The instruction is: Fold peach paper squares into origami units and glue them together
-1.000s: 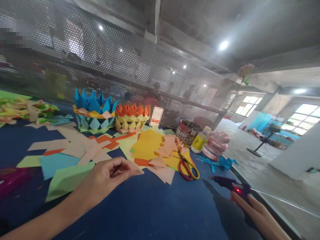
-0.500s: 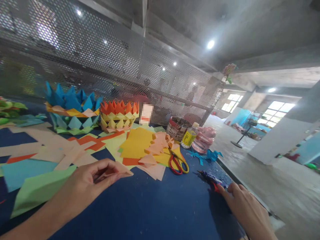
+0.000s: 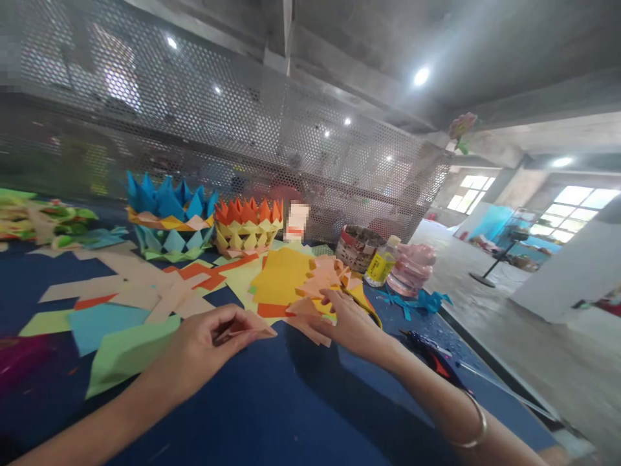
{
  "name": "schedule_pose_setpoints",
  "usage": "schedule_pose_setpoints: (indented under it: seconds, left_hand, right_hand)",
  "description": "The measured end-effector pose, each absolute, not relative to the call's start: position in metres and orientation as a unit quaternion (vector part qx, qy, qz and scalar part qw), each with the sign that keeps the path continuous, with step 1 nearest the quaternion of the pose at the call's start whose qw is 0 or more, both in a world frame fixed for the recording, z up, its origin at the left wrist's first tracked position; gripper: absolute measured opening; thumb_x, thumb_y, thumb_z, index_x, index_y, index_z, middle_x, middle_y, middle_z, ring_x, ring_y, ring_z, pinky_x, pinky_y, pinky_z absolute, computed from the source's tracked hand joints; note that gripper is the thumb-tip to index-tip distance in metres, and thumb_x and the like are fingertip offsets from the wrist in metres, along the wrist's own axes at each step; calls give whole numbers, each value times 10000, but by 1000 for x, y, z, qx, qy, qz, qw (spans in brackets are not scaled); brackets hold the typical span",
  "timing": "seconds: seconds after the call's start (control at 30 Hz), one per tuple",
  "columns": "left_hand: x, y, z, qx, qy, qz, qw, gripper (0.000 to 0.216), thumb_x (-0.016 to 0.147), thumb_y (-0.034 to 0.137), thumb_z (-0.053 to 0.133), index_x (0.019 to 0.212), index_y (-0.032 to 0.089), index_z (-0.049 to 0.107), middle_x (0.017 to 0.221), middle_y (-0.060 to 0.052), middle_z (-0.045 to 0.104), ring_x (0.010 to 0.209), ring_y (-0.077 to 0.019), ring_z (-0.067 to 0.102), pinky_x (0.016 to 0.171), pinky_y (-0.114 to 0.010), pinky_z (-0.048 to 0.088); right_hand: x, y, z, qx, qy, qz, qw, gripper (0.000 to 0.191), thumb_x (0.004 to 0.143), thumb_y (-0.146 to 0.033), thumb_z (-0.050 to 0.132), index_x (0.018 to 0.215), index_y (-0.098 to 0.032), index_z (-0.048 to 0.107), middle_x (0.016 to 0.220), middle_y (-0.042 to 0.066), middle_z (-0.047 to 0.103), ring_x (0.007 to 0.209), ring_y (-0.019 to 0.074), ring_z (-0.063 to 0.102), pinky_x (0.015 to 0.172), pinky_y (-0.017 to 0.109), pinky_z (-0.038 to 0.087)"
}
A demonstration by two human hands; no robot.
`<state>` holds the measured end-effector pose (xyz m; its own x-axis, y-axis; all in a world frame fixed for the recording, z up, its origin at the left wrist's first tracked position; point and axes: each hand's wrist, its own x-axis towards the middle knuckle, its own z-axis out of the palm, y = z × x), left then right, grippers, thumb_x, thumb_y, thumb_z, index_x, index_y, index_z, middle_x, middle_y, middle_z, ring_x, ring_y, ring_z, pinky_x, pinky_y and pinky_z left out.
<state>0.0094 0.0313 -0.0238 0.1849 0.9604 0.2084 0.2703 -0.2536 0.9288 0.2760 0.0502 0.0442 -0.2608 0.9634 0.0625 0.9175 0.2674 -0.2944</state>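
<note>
My left hand [image 3: 216, 340] is closed on a small folded piece of peach paper [image 3: 262, 325], whose pointed end sticks out past the fingertips. Fingers apart and holding nothing, my right hand [image 3: 350, 318] reaches over the paper in the middle; whether its fingertips touch the paper I cannot tell. Near them are peach folded pieces [image 3: 323, 273] and a loose peach strip [image 3: 313, 323]. Behind that hand the scissors are mostly hidden, with only part of the yellow handle showing. A dark blue glue gun [image 3: 427, 349] lies on the table beside my right forearm.
Blue-topped [image 3: 172, 223] and orange-topped [image 3: 250, 226] folded-paper baskets stand at the back. A woven basket [image 3: 358, 249], yellow-labelled bottle [image 3: 382, 264], pink object [image 3: 412, 268] and blue ribbon [image 3: 420, 301] sit at the right. Yellow sheets [image 3: 281, 278] and green paper [image 3: 130, 349] cover the blue table [image 3: 272, 414].
My right hand has left the glue gun and moved left, over the peach paper pieces and scissors. My left hand keeps its folded paper. The view has turned slightly left.
</note>
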Motion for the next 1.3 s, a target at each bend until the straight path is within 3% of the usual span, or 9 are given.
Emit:
schedule_pose_setpoints:
  seconds: [0.1,0.27,0.5,0.63,0.8,0.97,1.3]
  left_hand:
    - [9,31,-20,666,463,431,395,454,809,705,704,893,267,792,965,-40,811,920,-246,747,795,-316,575]
    - [10,30,-12,671,463,417,402,437,808,683,689,873,262,781,967,-46,816,902,-242,758,795,-318,583]
    - [6,32,-18,676,469,401,404,389,849,612,674,906,238,762,998,-56,821,895,-237,760,812,-329,592]
    - [5,32,-18,677,471,393,407,390,852,614,681,913,237,760,1008,-57,820,891,-240,757,812,-337,592]
    - [7,32,-16,675,470,389,415,445,841,656,681,934,230,770,992,-64,816,877,-244,756,790,-337,586]
    - [6,30,-15,675,474,381,418,400,845,621,689,909,232,757,946,-45,810,882,-234,750,794,-319,568]
    - [9,26,-7,669,486,371,421,373,790,600,738,817,229,728,815,-22,785,774,-215,733,684,-280,571]
  right_hand:
    - [266,65,33,-593,-790,103,117,557,929,-391,745,1415,-175,581,1355,174,679,1277,344,632,1014,448,510]
    - [262,79,15,-588,-791,91,142,340,1016,-360,684,1299,-177,645,1331,107,658,1182,277,658,1009,503,553]
    - [266,81,10,-569,-782,164,194,304,1035,-355,662,1281,-176,650,1292,97,669,1094,246,689,933,458,599]
    - [268,76,13,-534,-774,262,218,263,1049,-390,636,1136,-146,681,1073,56,716,894,189,711,799,370,613]
    - [263,64,15,-492,-752,352,261,396,1050,-489,563,865,-148,644,766,25,694,651,126,624,604,240,479]
    - [255,53,19,-467,-739,392,285,340,969,-501,634,871,-176,622,817,21,705,694,134,614,610,237,442]
    - [249,45,18,-457,-755,376,283,289,975,-422,631,828,-173,633,742,-9,630,661,118,535,582,226,385]
